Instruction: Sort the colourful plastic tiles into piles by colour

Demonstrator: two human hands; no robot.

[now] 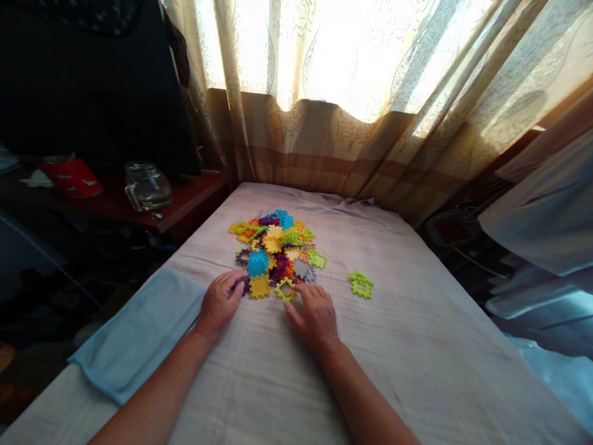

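Pile of toothed plastic tiles [277,250], mixed colours, on bed sheet [417,346]; long axis runs near-to-far, away from the person. Right hand [315,316] fingertips pinching green ring tile [286,289] at pile's near edge, tile lying flat. Left hand [221,301] loosely curled, fingers touching purple pc beside yellow tile [259,286]; green pair [361,284] apart, to the right.

- Two hands are seen: one left hand [221,303] and one right hand [315,315].
- One pile of coloured puzzle pieces [274,250] is counted; the pieces in it are too many to be counted exactly.
- Two green pieces [361,285] are laid apart from the pile.
- One glass jar [147,186] is seen.
- One blue cloth [139,330] is seen.
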